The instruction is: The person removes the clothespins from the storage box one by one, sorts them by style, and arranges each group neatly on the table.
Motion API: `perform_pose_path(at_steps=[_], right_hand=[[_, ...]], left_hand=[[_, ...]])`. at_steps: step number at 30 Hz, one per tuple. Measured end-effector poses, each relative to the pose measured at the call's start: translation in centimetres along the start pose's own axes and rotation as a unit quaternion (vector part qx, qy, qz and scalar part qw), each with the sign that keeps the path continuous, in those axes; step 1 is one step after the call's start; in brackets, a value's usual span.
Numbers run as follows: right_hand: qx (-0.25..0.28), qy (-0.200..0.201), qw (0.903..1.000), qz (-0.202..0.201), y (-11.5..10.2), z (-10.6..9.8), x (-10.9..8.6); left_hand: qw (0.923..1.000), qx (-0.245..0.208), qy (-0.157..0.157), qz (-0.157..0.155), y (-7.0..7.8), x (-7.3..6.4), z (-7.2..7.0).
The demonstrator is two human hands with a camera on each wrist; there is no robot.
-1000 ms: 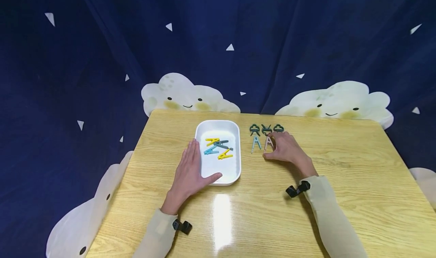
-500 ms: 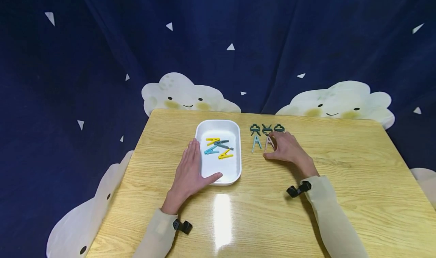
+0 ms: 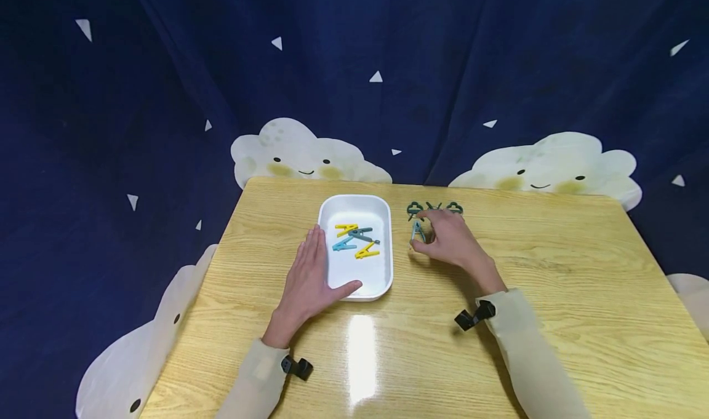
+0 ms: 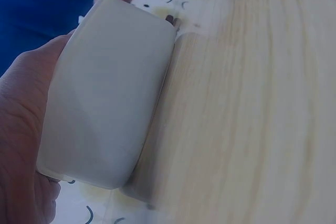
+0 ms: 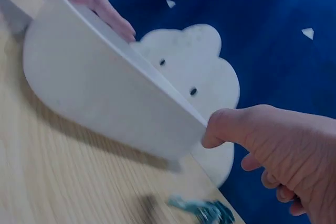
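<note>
My left hand (image 3: 306, 282) lies along the left side of a white tray (image 3: 386, 271), fingers straight, thumb reaching over its near end. The left wrist view shows the palm beside the tray's wall (image 4: 105, 98). My right hand (image 3: 453, 240) hovers over the table right of the tray, thumb and index finger parted at the two ends of a light blue clip (image 3: 417, 229). In the right wrist view the thumb (image 5: 226, 124) stands apart from the blurred clips. The pink clip is hidden by the right hand.
Inside the tray are two yellow clips (image 3: 367, 251), a light blue one (image 3: 344, 244) and a grey-green one (image 3: 361, 234). Three dark green clips (image 3: 415, 208) form a row behind the right hand. A blue curtain (image 3: 332, 68) hangs behind the wooden table (image 3: 554, 271).
My right hand has moved left from the pink clip to the light blue clip beside it, covering the pink one. My left hand and the tray have stayed put.
</note>
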State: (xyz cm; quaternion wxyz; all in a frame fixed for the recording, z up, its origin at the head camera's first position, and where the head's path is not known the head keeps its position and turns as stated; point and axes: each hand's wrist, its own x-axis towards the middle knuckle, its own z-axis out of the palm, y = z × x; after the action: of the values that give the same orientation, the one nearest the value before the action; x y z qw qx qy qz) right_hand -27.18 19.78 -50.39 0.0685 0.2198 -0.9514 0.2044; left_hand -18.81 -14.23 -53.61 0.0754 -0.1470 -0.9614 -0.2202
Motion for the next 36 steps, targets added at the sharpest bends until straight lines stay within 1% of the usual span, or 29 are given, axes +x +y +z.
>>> perform_pose_path(at_steps=[5, 11, 17, 20, 24, 29, 32, 36], right_hand=[[-0.013, 0.0, 0.9999, -0.006, -2.5, 0.6, 0.8], [-0.003, -0.005, 0.9998, -0.02, -5.0, 1.4, 1.6], [-0.012, 0.004, 0.9985, -0.053, -7.1, 2.9, 2.5], [-0.001, -0.003, 0.9975, -0.07, -8.1, 3.7, 3.0], [0.02, -0.022, 0.9958, -0.087, -9.3, 4.4, 3.8], [0.033, -0.036, 0.9936, -0.102, -10.1, 5.5, 4.6], [0.016, -0.037, 0.9934, -0.107, -10.2, 6.3, 5.0], [-0.039, -0.03, 0.9931, -0.107, -10.4, 7.1, 5.1]], left_hand=[[1.0, 0.001, -0.005, -0.005, 0.0, 0.0, -0.1], [0.9999, -0.001, -0.008, -0.007, 0.1, 0.0, 0.0], [0.9999, 0.005, -0.01, -0.007, 0.1, 0.0, -0.1], [0.9998, 0.009, -0.013, -0.008, 0.1, 0.0, -0.1], [0.9999, 0.008, -0.013, -0.007, 0.0, 0.0, -0.2], [1.0, 0.003, -0.009, -0.002, 0.0, 0.0, 0.0], [1.0, 0.003, -0.003, 0.004, -0.1, 0.0, 0.1], [1.0, 0.003, 0.004, 0.008, -0.3, 0.0, 0.1]])
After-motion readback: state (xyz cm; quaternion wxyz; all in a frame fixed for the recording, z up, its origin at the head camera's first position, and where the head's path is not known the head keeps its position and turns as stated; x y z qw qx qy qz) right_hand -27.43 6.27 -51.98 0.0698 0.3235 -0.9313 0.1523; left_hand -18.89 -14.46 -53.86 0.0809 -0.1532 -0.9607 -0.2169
